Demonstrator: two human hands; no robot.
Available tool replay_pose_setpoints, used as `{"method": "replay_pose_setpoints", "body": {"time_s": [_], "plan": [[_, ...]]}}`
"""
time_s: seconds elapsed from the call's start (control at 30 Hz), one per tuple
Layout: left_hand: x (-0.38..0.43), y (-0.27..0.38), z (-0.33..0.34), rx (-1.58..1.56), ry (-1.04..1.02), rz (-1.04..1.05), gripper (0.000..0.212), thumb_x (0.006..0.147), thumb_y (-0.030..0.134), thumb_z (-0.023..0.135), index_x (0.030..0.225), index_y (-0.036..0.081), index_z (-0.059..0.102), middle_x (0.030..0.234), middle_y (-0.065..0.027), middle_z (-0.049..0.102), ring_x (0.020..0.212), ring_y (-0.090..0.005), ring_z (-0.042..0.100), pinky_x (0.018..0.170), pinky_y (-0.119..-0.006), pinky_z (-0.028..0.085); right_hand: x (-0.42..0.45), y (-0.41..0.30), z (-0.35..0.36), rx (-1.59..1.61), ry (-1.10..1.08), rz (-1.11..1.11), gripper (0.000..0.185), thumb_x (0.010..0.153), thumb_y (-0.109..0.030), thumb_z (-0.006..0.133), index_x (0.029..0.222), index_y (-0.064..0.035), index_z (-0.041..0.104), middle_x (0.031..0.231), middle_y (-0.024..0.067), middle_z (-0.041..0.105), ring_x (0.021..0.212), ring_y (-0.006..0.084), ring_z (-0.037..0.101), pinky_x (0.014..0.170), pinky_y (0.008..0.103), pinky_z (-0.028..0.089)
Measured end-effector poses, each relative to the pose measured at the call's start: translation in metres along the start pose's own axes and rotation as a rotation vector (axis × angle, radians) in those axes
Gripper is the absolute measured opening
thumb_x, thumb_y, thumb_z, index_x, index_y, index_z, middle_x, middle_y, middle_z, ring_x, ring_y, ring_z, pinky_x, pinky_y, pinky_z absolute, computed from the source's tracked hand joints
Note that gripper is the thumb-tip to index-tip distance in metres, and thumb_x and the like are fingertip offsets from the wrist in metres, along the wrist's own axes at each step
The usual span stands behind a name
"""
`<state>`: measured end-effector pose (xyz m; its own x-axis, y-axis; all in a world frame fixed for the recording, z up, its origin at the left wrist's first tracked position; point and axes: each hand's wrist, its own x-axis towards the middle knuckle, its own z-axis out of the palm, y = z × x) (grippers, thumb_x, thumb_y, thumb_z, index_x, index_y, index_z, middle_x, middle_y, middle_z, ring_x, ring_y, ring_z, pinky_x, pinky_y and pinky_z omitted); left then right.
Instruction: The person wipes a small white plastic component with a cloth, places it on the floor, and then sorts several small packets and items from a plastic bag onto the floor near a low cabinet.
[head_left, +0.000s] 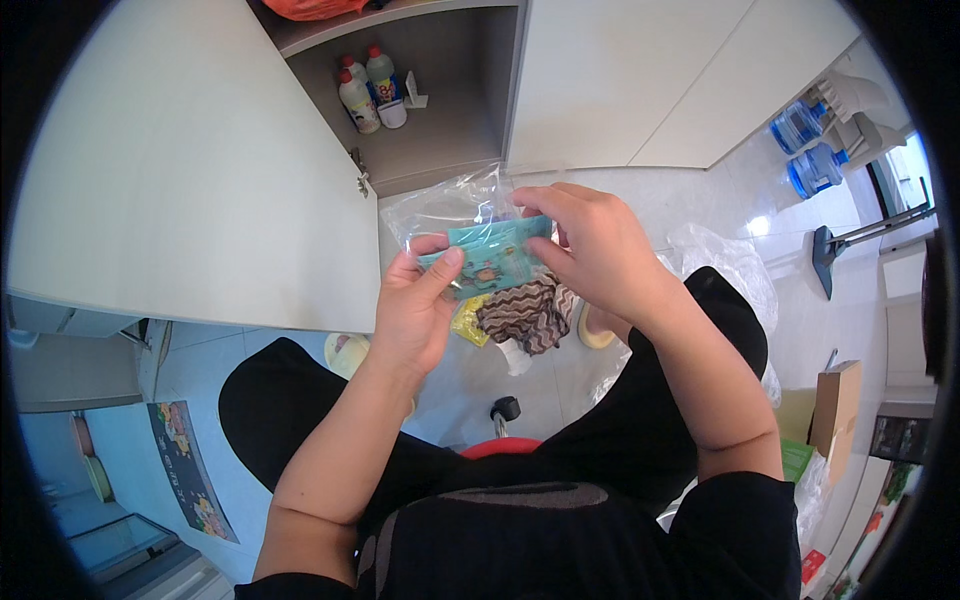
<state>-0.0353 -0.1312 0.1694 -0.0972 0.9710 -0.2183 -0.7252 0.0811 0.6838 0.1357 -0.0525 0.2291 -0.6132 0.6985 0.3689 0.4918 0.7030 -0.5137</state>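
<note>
My left hand (420, 300) grips the left end of a teal patterned packet of what look like folded face masks (487, 259), its thumb lying across the front. A clear plastic bag (450, 202) surrounds the packet, and its loose upper part spreads out above. At the packet's right end, my right hand (592, 240) pinches the bag and packet between thumb and fingers. Below them on the tiled floor lie a brown zigzag-striped cloth (529, 315), a yellow packet (470, 321) and a piece of white paper or tissue (514, 357).
An open cabinet (450, 135) ahead holds several red-capped bottles (360, 101) and a white cup (392, 114). Its white door (202, 165) swings out at left. Crumpled plastic (727, 270), blue water jugs (814, 169), a floor-tool head (823, 259) and a cardboard box (836, 412) are at right.
</note>
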Motion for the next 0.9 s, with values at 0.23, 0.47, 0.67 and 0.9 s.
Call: {"method": "replay_pose_setpoints", "body": {"time_s": [0.23, 0.47, 0.67, 0.9], "plan": [[0.001, 0.004, 0.000, -0.066, -0.022, 0.011, 0.017, 0.082, 0.006, 0.057, 0.098, 0.007, 0.051, 0.095, -0.0090, 0.058, 0.089, -0.0197, 0.056, 0.080, -0.036, 0.046, 0.004, -0.006, -0.007, 0.295, -0.110, 0.031, 0.031, 0.063, -0.014, 0.070, 0.090, -0.0035, 0.060, 0.076, 0.0087, 0.059, 0.062, 0.0178, 0.052, 0.061, 0.0265, 0.043], [0.002, -0.001, 0.004, 0.042, -0.065, 0.026, 0.019, 0.083, 0.010, 0.056, 0.101, 0.010, 0.050, 0.102, -0.0068, 0.056, 0.093, -0.0197, 0.056, 0.081, -0.036, 0.046, 0.002, -0.004, -0.007, 0.321, -0.202, 0.226, 0.026, 0.063, -0.010, 0.070, 0.087, -0.0027, 0.061, 0.072, 0.0068, 0.059, 0.062, 0.0141, 0.050, 0.062, 0.0251, 0.042], [0.001, 0.001, 0.006, 0.050, -0.130, 0.014, 0.023, 0.084, 0.014, 0.056, 0.106, 0.010, 0.051, 0.103, -0.0061, 0.057, 0.094, -0.0188, 0.055, 0.082, -0.036, 0.045, 0.001, 0.004, -0.014, 0.382, -0.197, 0.364, 0.021, 0.068, -0.008, 0.066, 0.087, -0.0008, 0.060, 0.073, 0.0030, 0.058, 0.064, 0.0099, 0.049, 0.063, 0.0248, 0.042], [0.003, 0.003, -0.006, 0.044, -0.063, -0.010, 0.011, 0.084, 0.016, 0.056, 0.094, 0.014, 0.056, 0.098, -0.0045, 0.060, 0.091, -0.0190, 0.056, 0.079, -0.035, 0.045, -0.002, 0.014, -0.022, 0.646, -0.098, 0.390, 0.019, 0.079, -0.010, 0.057, 0.095, -0.0003, 0.058, 0.075, 0.0038, 0.059, 0.068, 0.0090, 0.052, 0.062, 0.0241, 0.043]]}}
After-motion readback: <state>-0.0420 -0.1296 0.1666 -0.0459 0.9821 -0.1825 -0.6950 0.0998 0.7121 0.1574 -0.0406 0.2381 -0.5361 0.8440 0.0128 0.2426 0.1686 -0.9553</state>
